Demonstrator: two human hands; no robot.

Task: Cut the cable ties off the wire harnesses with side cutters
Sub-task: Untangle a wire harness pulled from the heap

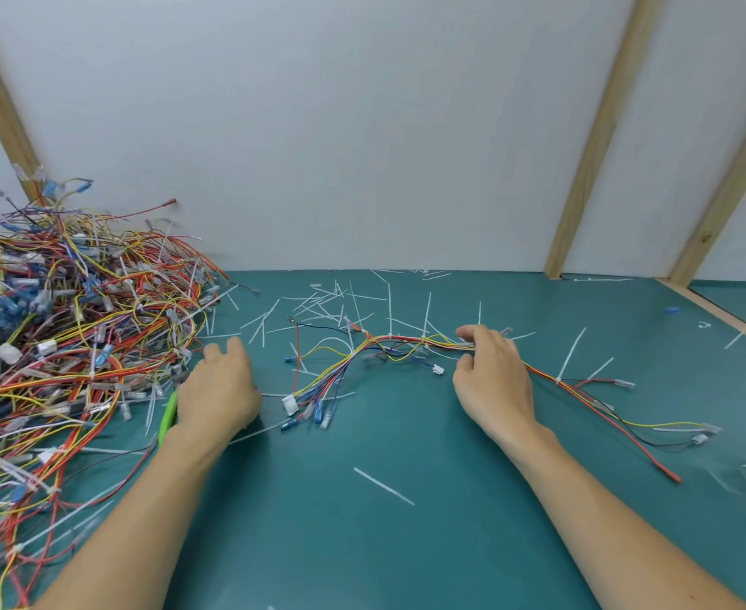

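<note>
Head view, 2 bare forearms reach over a teal mat [362, 543]. Right hand [492, 380] sits on 1 spread-out wire harness [388, 350] at mat centre, thumb and fingers curled around the bundle where the yellow, red and orange wires run together; grip looks light, exact pinch point hidden under the hand. Harness runs from a white connector [289, 403] and blue terminals [318, 411] at its left end, arcs up through the middle, passes under the right hand, then trails right to a red lead end [672, 475] and small clear connectors. White cable ties [424, 334] still cinched on it, tails sticking up. Left hand [221, 389] palm-down near the left pile, fingers loosely bent; a green-handled tool, likely the side cutters [168, 416], shows just under and left of the hand, mostly covered by it, so cannot tell if the hand grips it or only rests on it. Big tangled pile of harnesses [67, 345] fills the left side, crowding the left hand and spilling toward the near edge. Loose cut tie pieces [318, 301] scattered on the mat behind the harness, 1 long piece [382, 486] lying alone between the forearms. White wall panel [362, 125] behind, wooden battens [595, 138] slanting on it; small blue bit [671, 309] far right.
</note>
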